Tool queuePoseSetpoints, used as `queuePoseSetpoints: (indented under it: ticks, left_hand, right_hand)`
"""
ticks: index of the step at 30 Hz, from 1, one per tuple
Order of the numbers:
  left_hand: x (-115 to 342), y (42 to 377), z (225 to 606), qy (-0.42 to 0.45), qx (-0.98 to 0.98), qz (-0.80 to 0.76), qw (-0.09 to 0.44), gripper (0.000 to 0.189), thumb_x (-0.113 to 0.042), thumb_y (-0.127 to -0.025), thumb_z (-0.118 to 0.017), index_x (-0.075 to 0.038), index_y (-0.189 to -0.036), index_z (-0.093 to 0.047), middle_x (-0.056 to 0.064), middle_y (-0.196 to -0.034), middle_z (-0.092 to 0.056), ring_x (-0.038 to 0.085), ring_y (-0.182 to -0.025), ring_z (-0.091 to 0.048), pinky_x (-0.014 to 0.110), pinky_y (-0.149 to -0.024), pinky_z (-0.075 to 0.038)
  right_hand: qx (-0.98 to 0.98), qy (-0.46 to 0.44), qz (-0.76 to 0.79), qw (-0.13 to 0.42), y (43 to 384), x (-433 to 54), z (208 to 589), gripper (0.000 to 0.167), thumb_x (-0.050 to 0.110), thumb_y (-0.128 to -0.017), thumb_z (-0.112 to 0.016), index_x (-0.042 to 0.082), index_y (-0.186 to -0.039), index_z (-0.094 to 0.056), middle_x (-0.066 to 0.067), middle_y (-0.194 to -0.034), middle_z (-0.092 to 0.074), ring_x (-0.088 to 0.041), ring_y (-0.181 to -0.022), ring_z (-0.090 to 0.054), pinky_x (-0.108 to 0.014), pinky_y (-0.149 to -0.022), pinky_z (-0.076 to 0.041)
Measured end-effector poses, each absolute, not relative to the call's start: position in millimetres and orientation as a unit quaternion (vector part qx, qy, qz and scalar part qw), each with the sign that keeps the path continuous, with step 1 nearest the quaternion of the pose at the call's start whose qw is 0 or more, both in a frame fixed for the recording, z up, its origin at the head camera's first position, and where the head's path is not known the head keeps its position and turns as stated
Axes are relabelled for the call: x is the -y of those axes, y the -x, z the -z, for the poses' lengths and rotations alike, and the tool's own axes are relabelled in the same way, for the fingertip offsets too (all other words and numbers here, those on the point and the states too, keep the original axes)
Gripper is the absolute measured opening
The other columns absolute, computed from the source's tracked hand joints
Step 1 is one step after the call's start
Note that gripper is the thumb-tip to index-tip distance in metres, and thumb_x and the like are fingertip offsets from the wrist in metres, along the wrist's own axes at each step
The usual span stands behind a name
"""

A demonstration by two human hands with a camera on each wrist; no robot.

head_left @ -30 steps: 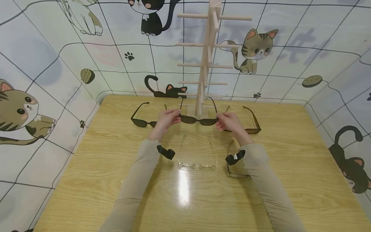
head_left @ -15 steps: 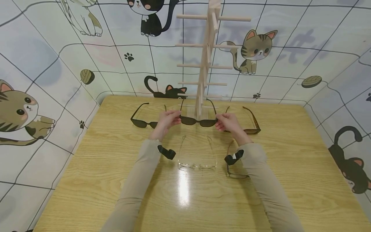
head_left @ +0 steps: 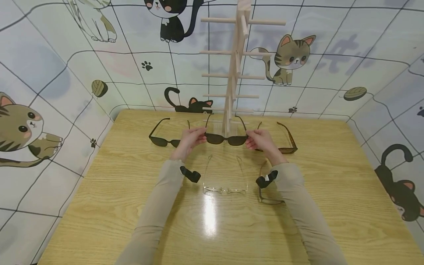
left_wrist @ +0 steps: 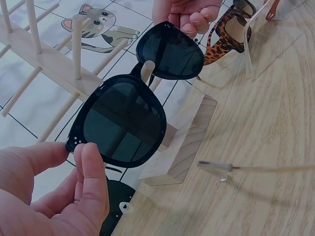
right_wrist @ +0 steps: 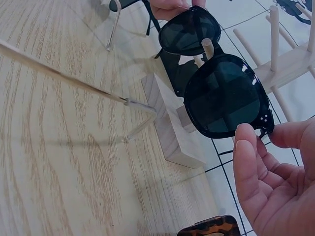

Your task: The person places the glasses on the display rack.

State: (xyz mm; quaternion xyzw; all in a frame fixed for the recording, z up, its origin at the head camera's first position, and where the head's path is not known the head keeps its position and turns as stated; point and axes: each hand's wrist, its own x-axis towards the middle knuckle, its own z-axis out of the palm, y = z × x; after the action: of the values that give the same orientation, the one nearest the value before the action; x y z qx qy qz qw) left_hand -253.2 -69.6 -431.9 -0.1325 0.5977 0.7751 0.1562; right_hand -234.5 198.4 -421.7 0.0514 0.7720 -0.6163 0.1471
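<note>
Evenly, above a wood-grain table spread before the wooden rack, I hold both arms out toward the rack's foot. My left hand and right hand each pinch one outer corner of the black sunglasses between thumb and fingertips, probably to keep the frame level. The pair sits low before the rack, temples unfolded backward, likely so its post fits between them. Left of the rack lie dark sunglasses; right of it, tortoiseshell glasses; well in front, wire-framed glasses, apparently spaced for easy picking. Smallest, the rack's front peg shows at the bridge; whether it bears weight, I cannot tell.
</note>
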Motion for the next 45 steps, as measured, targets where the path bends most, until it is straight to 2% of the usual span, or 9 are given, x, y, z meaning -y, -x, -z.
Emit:
queuePoseSetpoints:
  ticks: [10, 21, 22, 25, 28, 29, 34, 40, 45]
  left_hand:
    - [70, 254, 435, 0.137, -0.597, -0.775, 0.152, 0.037, -0.011, -0.091, -0.063, 0.010, -0.120, -0.057, 0.004, -0.070, -0.059, 0.010, -0.059, -0.059, 0.017, -0.058, -0.054]
    - [71, 252, 431, 0.129, -0.611, -0.766, 0.152, 0.038, -0.009, -0.092, -0.061, 0.013, -0.121, -0.054, 0.003, -0.068, -0.059, 0.010, -0.059, -0.059, 0.018, -0.059, -0.054]
    - [72, 252, 430, 0.128, -0.616, -0.762, 0.151, 0.037, -0.009, -0.092, -0.060, 0.013, -0.121, -0.055, 0.004, -0.069, -0.059, 0.010, -0.060, -0.060, 0.020, -0.064, -0.056]
    - [75, 249, 426, 0.121, -0.636, -0.749, 0.143, 0.033, -0.009, -0.092, -0.059, 0.011, -0.118, -0.057, 0.004, -0.072, -0.060, 0.010, -0.061, -0.060, 0.021, -0.064, -0.056]
    - [78, 245, 421, 0.109, -0.650, -0.740, 0.134, 0.030, -0.009, -0.092, -0.058, 0.011, -0.115, -0.059, 0.005, -0.075, -0.059, 0.009, -0.062, -0.060, 0.019, -0.063, -0.055]
    - [79, 244, 420, 0.103, -0.652, -0.739, 0.131, 0.030, -0.009, -0.093, -0.058, 0.012, -0.115, -0.058, 0.005, -0.075, -0.059, 0.008, -0.061, -0.060, 0.017, -0.060, -0.054]
    - [87, 241, 417, 0.087, -0.658, -0.738, 0.121, 0.036, -0.009, -0.093, -0.058, 0.015, -0.120, -0.054, 0.005, -0.077, -0.059, 0.008, -0.062, -0.059, 0.017, -0.060, -0.054]
    - [100, 237, 417, 0.092, -0.674, -0.725, 0.109, 0.035, -0.014, -0.093, -0.060, 0.010, -0.119, -0.057, 0.004, -0.079, -0.060, 0.007, -0.063, -0.060, 0.019, -0.064, -0.055]
    - [115, 236, 417, 0.092, -0.679, -0.721, 0.106, 0.038, -0.015, -0.093, -0.061, 0.009, -0.121, -0.056, 0.012, -0.088, -0.062, 0.010, -0.067, -0.062, 0.024, -0.071, -0.056]
  right_hand:
    - [-0.775, -0.053, 0.613, 0.145, 233, -195, 419, 0.040, 0.025, -0.099, -0.048, -0.013, -0.111, -0.053, -0.001, -0.065, -0.060, -0.007, -0.053, -0.058, -0.026, -0.059, -0.056]
    - [-0.776, -0.049, 0.613, 0.139, 227, -197, 412, 0.043, 0.019, -0.100, -0.045, -0.016, -0.124, -0.047, -0.003, -0.070, -0.062, -0.008, -0.055, -0.059, -0.025, -0.059, -0.056]
    - [-0.776, -0.052, 0.613, 0.138, 224, -196, 407, 0.042, 0.018, -0.100, -0.044, -0.017, -0.122, -0.048, -0.005, -0.071, -0.062, -0.009, -0.055, -0.059, -0.024, -0.058, -0.055]
    - [-0.785, -0.055, 0.603, 0.131, 220, -196, 404, 0.040, 0.019, -0.099, -0.045, -0.015, -0.118, -0.051, -0.005, -0.072, -0.062, -0.009, -0.057, -0.060, -0.025, -0.059, -0.056]
    - [-0.795, -0.058, 0.591, 0.123, 219, -197, 405, 0.040, 0.023, -0.099, -0.046, -0.013, -0.114, -0.053, -0.004, -0.072, -0.061, -0.009, -0.058, -0.060, -0.029, -0.062, -0.057]
    - [-0.798, -0.057, 0.588, 0.121, 221, -199, 409, 0.040, 0.024, -0.099, -0.046, -0.012, -0.115, -0.054, -0.003, -0.072, -0.061, -0.009, -0.058, -0.060, -0.031, -0.064, -0.057]
    - [-0.801, -0.049, 0.587, 0.105, 215, -198, 404, 0.037, 0.022, -0.099, -0.047, -0.012, -0.112, -0.056, -0.003, -0.071, -0.060, -0.008, -0.058, -0.060, -0.028, -0.062, -0.057]
    - [-0.797, -0.013, 0.597, 0.085, 205, -191, 399, 0.033, 0.017, -0.098, -0.049, -0.014, -0.105, -0.057, -0.007, -0.070, -0.061, -0.010, -0.056, -0.061, -0.027, -0.058, -0.056]
    - [-0.796, 0.012, 0.600, 0.075, 199, -184, 396, 0.033, 0.018, -0.097, -0.052, -0.013, -0.103, -0.059, -0.007, -0.071, -0.061, -0.010, -0.056, -0.061, -0.029, -0.058, -0.057]
